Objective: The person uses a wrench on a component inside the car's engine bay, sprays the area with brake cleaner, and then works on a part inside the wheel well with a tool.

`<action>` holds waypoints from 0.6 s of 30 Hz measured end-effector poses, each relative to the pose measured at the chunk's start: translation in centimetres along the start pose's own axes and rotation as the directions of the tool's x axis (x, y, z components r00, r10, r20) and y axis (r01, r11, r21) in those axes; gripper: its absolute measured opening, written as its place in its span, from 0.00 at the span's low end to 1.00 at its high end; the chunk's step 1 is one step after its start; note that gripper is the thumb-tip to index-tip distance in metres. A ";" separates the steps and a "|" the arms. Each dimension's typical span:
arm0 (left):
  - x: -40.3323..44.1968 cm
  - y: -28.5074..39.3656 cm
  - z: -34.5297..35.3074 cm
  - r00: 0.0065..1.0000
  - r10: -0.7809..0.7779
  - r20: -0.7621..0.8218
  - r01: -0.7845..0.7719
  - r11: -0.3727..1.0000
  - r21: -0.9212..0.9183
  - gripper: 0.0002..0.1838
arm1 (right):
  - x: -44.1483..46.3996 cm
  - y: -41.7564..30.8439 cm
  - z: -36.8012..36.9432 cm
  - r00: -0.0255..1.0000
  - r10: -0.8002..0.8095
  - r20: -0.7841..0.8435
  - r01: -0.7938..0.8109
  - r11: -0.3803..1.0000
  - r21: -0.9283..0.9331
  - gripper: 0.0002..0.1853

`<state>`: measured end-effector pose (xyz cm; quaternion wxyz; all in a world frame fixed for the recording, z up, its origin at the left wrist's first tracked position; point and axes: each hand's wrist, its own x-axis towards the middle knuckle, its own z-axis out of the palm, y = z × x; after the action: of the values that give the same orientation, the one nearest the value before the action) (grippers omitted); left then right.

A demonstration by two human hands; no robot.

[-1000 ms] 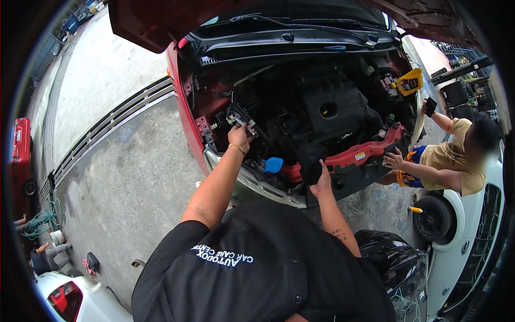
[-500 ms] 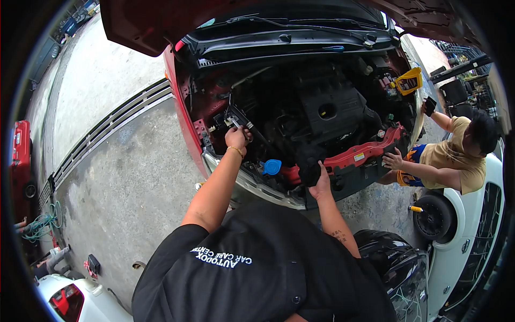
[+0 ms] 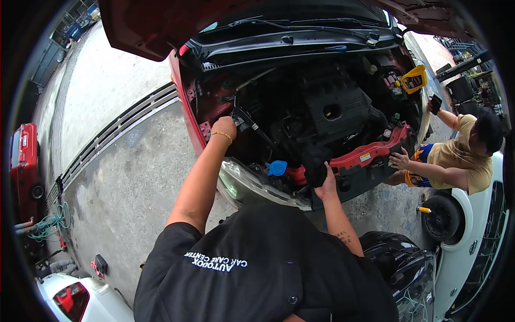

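My left hand (image 3: 224,127) is closed, back side up, at the left side of the engine bay, beside a black bracket-like part (image 3: 247,121). A small bit of metal shows by its fingers, but the hand hides what it grips. At the front edge, my right hand (image 3: 325,186) is curled against a dark black object (image 3: 316,167) whose kind I cannot make out. Most of its fingers are hidden. Between my hands sits a blue reservoir cap (image 3: 277,168). Behind the right hand lies the black engine cover (image 3: 337,110).
A red crossmember (image 3: 370,154) spans the front, and the raised hood (image 3: 145,27) hangs overhead. A yellow oil bottle (image 3: 414,79) stands at the right. A co-worker (image 3: 456,145) leans there, one hand on the front edge. A loose wheel (image 3: 443,217) and white car (image 3: 477,236) are behind.
My left hand has shifted a little left and turned, so its back now covers the metal piece that showed before. My right hand stays at the black object. The view has swung slightly.
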<state>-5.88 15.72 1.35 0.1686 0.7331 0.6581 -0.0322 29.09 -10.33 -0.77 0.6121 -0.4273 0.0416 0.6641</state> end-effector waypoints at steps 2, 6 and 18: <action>0.4 0.1 -1.0 1.000 0.008 -0.019 -0.008 1.000 -0.011 0.12 | 0.0 0.1 -0.1 1.000 -0.009 -0.007 0.009 1.000 0.004 0.27; 1.8 -0.3 -1.4 0.995 0.099 -0.015 -0.098 0.993 0.060 0.12 | 0.1 0.1 -0.2 1.000 -0.006 0.006 0.006 1.000 0.024 0.28; -1.4 -1.0 2.0 0.891 -0.041 0.453 0.446 0.278 -0.851 0.09 | 0.7 0.1 -1.2 0.999 0.007 0.033 -0.009 0.998 0.066 0.27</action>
<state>-6.70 13.84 -0.31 0.6665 0.3657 0.6172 0.2026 29.69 -10.54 -2.02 0.6239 -0.3958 0.0551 0.6717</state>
